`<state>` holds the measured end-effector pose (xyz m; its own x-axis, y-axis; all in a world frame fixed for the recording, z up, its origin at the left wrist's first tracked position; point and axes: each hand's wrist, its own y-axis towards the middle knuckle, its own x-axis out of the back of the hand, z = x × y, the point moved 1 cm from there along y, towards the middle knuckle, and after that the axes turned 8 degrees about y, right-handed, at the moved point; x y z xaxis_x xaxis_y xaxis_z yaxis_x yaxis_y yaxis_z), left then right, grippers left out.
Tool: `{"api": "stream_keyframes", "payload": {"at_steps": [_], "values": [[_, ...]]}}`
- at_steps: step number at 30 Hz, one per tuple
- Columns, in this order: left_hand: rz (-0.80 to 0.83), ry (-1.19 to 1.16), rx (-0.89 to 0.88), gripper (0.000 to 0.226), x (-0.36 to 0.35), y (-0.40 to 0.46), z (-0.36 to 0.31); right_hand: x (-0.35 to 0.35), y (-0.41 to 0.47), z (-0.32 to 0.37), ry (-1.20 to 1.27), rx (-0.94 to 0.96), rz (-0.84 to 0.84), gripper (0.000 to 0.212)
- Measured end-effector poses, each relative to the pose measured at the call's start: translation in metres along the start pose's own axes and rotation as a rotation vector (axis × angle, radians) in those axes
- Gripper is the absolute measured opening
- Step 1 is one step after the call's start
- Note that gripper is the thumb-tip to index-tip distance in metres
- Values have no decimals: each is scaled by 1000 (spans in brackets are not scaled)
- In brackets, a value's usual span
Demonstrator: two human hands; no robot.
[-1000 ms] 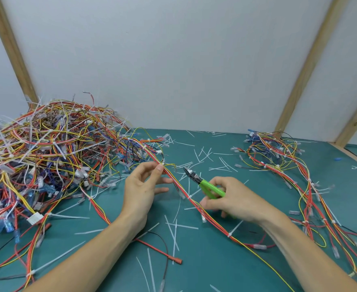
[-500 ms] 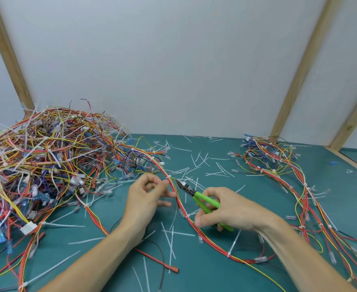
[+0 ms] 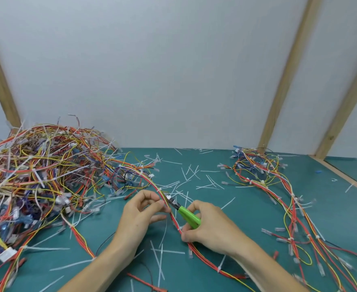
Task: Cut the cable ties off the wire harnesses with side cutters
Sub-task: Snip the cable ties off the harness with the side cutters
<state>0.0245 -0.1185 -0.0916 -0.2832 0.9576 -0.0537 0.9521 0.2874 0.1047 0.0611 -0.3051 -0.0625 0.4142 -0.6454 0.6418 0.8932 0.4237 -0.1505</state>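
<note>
1. Since the previous frame the side cutters (image 3: 180, 209) are sitting closer to the red-and-yellow harness (image 3: 174, 220); their black nose is now meeting it at a white cable tie (image 3: 169, 197), where before it was hanging just to the right of the wires.
2. That cable tie is lying on the harness just above the left hand's fingertips and right at the cutter tip; whether the blades are gripping it I cannot tell.
3. Right hand (image 3: 210, 226) is wrapping curled fingers round the green handles, tool pointing up and left.
4. Left hand (image 3: 140, 216) is pinching the harness between thumb and forefinger just below the tie, other fingers loosely curled.
5. Harness is running from the big tangled pile (image 3: 38, 171) at left, between both hands, then down toward the near edge under the right forearm.
6. Cut white tie offcuts (image 3: 191, 175) are lying scattered over the green mat (image 3: 247, 207).
7. A second, smaller harness bundle (image 3: 264, 171) is trailing along the right side.
</note>
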Motion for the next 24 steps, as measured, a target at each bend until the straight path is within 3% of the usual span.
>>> {"api": "stream_keyframes", "payload": {"at_steps": [4,8,11,17,21,24], "values": [[41,76,45,9,-1,-2,-1,2,2,0,57,25,-47,32],[199,232,39,9,-11,-8,4,4,6,5,147,114,-102,34],[247,210,3,22,-15,-11,3,3,7,12,237,188,-135,34],[146,91,32,33,-10,-7,0,-7,5,20,253,239,-216,26],[7,47,45,14,-6,-4,2,-2,4,15,284,236,-205,20],[-32,55,67,13,0,-1,-2,5,6,9,250,233,-252,14]]}}
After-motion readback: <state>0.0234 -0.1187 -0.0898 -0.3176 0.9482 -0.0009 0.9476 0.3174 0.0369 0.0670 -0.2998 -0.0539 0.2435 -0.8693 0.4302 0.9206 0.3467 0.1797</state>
